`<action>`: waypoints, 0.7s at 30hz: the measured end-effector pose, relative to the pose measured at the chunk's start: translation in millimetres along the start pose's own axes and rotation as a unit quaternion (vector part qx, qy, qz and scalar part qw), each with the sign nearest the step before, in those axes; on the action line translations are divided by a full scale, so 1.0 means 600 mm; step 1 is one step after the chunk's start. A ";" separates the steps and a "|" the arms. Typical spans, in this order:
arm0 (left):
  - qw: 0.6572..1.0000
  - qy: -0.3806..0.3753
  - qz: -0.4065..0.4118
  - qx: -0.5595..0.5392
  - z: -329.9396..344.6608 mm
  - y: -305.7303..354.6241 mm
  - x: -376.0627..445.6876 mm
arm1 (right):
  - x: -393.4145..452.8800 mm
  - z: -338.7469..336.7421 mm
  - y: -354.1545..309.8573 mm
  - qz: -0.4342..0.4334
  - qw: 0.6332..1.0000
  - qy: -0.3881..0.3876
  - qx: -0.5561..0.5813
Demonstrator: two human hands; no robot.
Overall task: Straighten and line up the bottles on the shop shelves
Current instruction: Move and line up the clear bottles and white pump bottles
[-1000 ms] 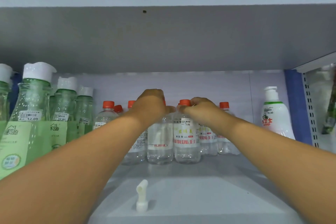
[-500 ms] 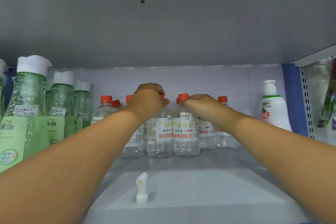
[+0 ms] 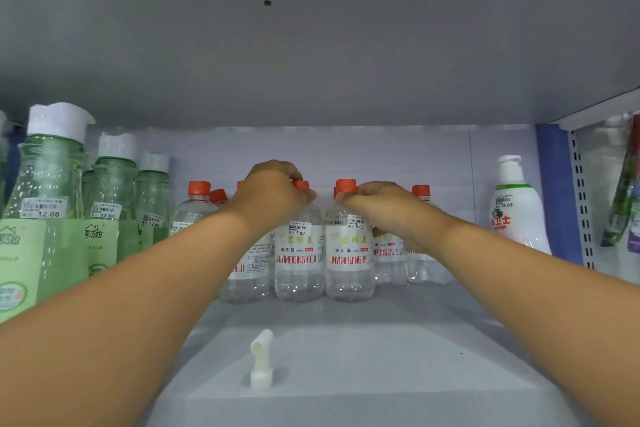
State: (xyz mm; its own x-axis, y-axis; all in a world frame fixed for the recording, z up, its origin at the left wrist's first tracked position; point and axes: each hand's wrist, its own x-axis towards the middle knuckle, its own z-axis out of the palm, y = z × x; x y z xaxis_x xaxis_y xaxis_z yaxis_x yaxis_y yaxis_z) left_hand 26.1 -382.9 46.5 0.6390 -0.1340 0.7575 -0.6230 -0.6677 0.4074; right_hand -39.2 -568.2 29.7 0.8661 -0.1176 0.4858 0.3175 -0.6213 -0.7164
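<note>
At the back of the shelf [image 3: 346, 340]: both hands on the necks of two clear orange-capped bottles.
Left hand [image 3: 273, 194] curls round the neck of the left front bottle [image 3: 298, 260]; right hand [image 3: 381, 201] pinches the neck of the right front bottle [image 3: 349, 260]. Both upright, side by side, labels facing out, more of the same behind. Green bottles [image 3: 52, 204] along the left edge, white pump bottle [image 3: 514, 208] near the right edge, loose white nozzle [image 3: 261, 359] near the front edge.
</note>
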 end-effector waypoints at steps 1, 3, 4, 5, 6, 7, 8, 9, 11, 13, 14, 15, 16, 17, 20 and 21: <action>1.000 -0.002 0.002 -0.004 0.001 -0.002 0.003 | -0.002 0.000 -0.002 0.000 1.000 0.001 0.001; 1.000 -0.003 0.002 -0.012 0.001 -0.004 0.006 | -0.002 0.000 -0.004 0.002 1.000 0.010 -0.003; 1.000 -0.005 0.001 -0.018 0.002 -0.003 0.006 | 0.000 0.000 -0.004 0.003 1.000 0.016 -0.007; 1.000 -0.007 0.000 -0.026 0.004 -0.003 0.005 | 0.002 0.002 -0.002 0.004 1.000 0.022 -0.011; 0.999 -0.006 0.001 -0.032 0.005 -0.002 0.006 | 0.004 0.004 -0.002 0.004 1.000 0.027 -0.014; 0.999 -0.005 0.004 -0.035 0.007 -0.002 0.006 | 0.006 0.007 -0.001 0.003 0.999 0.033 -0.018; 0.999 -0.005 0.007 -0.034 0.008 -0.002 0.006 | 0.008 0.010 0.001 0.002 0.999 0.039 -0.023; 0.999 -0.005 0.010 -0.034 0.008 -0.003 0.006 | 0.009 0.013 0.002 0.000 0.999 0.043 -0.027; 0.999 -0.007 0.006 -0.041 0.007 -0.005 0.007 | 0.007 0.015 0.002 -0.004 0.998 0.048 -0.033; 0.999 -0.005 0.007 -0.041 0.008 -0.007 0.009 | 0.004 0.015 0.002 -0.006 0.998 0.048 -0.036; 0.999 -0.002 0.009 -0.038 0.010 -0.009 0.009 | 0.003 0.015 0.000 -0.005 0.998 0.047 -0.038; 0.999 -0.001 0.009 -0.035 0.011 -0.009 0.007 | 0.004 0.016 -0.001 -0.005 0.998 0.044 -0.040; 0.999 -0.002 0.010 -0.030 0.012 -0.007 0.004 | 0.004 0.017 -0.001 -0.006 0.998 0.044 -0.043; 1.000 -0.003 0.010 -0.027 0.011 -0.007 0.002 | 0.005 0.018 -0.001 -0.007 0.998 0.044 -0.045; 0.992 0.017 -0.004 -0.124 -0.025 -0.005 -0.003 | 0.004 0.014 0.006 -0.014 0.998 0.040 -0.040; 0.983 0.049 -0.006 -0.175 -0.051 -0.008 -0.005 | 0.002 0.013 0.009 -0.012 0.999 0.035 -0.029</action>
State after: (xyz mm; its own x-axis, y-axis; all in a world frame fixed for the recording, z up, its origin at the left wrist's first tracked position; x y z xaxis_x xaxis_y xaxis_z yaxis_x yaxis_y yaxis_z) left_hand 13.3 -357.1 58.2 0.6121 -0.0456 0.7894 -0.7434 -0.3736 0.5548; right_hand -33.5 -565.5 22.6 0.8283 -0.1549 0.5384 0.3136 -0.6682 -0.6746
